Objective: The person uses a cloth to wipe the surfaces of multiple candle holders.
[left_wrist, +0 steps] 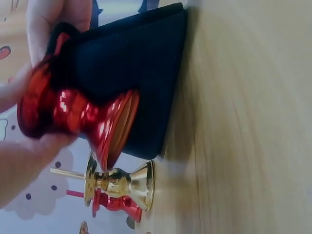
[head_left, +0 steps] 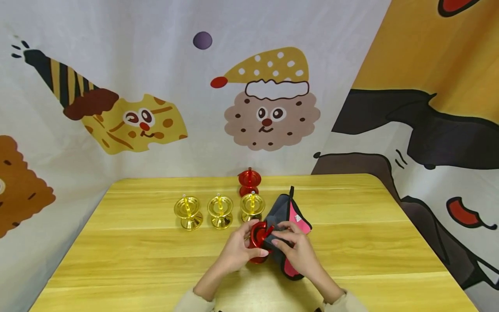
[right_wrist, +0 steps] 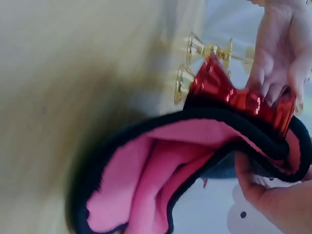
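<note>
My left hand (head_left: 235, 248) grips a red metal candle holder (left_wrist: 100, 119) by its cup, thumb on the near side. In the left wrist view its flared foot hangs above the wooden table. My right hand (head_left: 299, 248) pinches a cleaning cloth (head_left: 278, 211), dark grey on one face and pink on the other with black edging. A fold of the cloth lies against the cup and the upright pin of the red holder. The rest of the cloth drapes down to the right, its pink side (right_wrist: 119, 180) showing in the right wrist view.
Three gold candle holders (head_left: 220, 206) stand in a row beyond my left hand. Another red candle holder (head_left: 250, 178) is behind the rightmost gold one, near the table's (head_left: 136, 242) back edge. A cartoon-printed curtain (head_left: 156, 39) hangs behind the table.
</note>
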Demonstrator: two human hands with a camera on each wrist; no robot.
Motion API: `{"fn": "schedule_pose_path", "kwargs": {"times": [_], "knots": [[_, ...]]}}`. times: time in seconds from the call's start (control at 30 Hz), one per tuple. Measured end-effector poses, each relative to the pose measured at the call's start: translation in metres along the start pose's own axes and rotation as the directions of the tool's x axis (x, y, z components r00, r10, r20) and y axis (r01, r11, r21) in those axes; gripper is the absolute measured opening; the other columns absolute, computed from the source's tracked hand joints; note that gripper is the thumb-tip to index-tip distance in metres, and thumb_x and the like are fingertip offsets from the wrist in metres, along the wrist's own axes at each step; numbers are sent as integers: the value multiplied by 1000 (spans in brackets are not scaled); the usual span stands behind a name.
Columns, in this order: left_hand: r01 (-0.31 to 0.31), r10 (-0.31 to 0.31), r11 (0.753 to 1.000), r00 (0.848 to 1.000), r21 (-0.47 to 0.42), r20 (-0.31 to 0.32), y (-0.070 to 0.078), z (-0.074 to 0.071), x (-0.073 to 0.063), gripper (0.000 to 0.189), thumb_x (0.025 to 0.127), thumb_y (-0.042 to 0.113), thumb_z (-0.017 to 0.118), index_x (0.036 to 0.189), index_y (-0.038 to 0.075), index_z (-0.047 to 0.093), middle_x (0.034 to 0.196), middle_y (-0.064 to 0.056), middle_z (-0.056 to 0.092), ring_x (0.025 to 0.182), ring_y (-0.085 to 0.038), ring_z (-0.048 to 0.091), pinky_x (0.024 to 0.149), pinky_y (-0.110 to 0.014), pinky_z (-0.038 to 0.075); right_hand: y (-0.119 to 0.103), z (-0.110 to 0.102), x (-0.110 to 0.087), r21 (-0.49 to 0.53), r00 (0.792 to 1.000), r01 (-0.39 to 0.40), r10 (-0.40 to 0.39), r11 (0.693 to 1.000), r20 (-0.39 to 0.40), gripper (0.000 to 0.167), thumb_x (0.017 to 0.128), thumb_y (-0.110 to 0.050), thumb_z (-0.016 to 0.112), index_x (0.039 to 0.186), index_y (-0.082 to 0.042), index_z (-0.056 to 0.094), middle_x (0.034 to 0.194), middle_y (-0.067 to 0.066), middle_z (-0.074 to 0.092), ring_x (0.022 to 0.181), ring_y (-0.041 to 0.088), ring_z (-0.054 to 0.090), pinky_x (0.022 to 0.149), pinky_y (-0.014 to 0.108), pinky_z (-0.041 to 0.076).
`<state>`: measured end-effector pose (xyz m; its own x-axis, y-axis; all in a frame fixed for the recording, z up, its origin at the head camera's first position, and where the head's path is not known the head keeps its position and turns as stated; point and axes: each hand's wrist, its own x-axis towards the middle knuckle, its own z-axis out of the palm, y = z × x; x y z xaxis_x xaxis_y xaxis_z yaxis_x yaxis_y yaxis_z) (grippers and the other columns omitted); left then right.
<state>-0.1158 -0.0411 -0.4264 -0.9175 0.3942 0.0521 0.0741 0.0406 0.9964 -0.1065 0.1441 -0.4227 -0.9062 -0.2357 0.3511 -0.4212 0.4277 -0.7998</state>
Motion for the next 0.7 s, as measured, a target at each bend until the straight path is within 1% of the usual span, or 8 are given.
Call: {"fn": "schedule_pose_path", "kwargs": {"times": [0.13, 0.23, 0.3, 0.4, 0.47, 0.53, 0.6, 0.7], "knots": [[16, -7, 998, 990, -65, 138, 4, -4, -2, 70, 74, -7, 70, 134, -7, 33, 132, -22, 42, 114, -29, 50, 87, -28, 47, 0, -9, 8, 16, 994, 67, -68, 998, 88, 14, 75, 7, 68, 87, 2, 71, 108, 15, 56, 91, 28, 58, 75, 26, 51], [30, -13, 995, 983, -91, 181, 6, -6, -3, 71, 76, -7, 69, 136, -6, 30, 135, -22, 39, 116, -29, 48, 88, -29, 47, 0, -13, 12, -3, 987, 79, -78, 997, 142, 16, 75, 6, 68, 91, 0, 72, 108, 14, 55, 93, 29, 57, 76, 27, 50], [30, -14, 995, 986, -95, 166, 7, -5, -3, 72, 76, -8, 68, 137, -5, 30, 135, -21, 38, 117, -29, 48, 88, -29, 47, -2, -13, 13, -32, 988, 54, -49, 998, 147, 16, 77, 3, 68, 91, -3, 72, 107, 12, 56, 94, 28, 56, 76, 28, 50], [21, -11, 996, 994, -89, 106, 7, -2, -3, 73, 76, -8, 68, 137, -4, 30, 135, -22, 39, 117, -30, 47, 87, -28, 48, -4, -12, 11, -82, 991, -17, 27, 996, 128, 12, 79, -3, 69, 90, -6, 72, 103, 9, 56, 96, 26, 54, 76, 30, 50], [7, -3, 998, 998, -68, 60, 7, 0, -2, 72, 75, -7, 69, 137, -4, 30, 133, -24, 41, 116, -30, 48, 85, -27, 48, -6, -10, 10, -100, 990, -56, 68, 993, 120, 11, 79, -5, 70, 90, -6, 71, 101, 8, 55, 93, 24, 54, 74, 30, 49], [-3, 5, 999, 999, -51, 41, 7, 0, -2, 71, 76, -7, 69, 136, -5, 31, 132, -25, 42, 115, -31, 49, 84, -26, 49, -6, -9, 9, -101, 989, -74, 86, 992, 118, 11, 79, -6, 70, 90, -4, 71, 99, 7, 55, 91, 23, 53, 72, 28, 49], [-6, 9, 999, 998, -44, 63, 6, -1, -2, 71, 76, -7, 68, 136, -6, 31, 131, -24, 43, 114, -31, 50, 84, -26, 49, -7, -10, 9, -99, 990, -55, 67, 994, 122, 11, 79, -4, 70, 90, -4, 71, 99, 8, 54, 90, 23, 53, 71, 27, 48], [7, 3, 998, 988, -61, 156, 6, -5, -3, 71, 76, -7, 68, 136, -9, 30, 131, -25, 42, 115, -30, 48, 87, -27, 47, -6, -13, 10, -83, 989, 21, -9, 996, 150, 13, 77, 3, 69, 87, -4, 71, 101, 9, 55, 92, 26, 53, 72, 27, 49]]}}
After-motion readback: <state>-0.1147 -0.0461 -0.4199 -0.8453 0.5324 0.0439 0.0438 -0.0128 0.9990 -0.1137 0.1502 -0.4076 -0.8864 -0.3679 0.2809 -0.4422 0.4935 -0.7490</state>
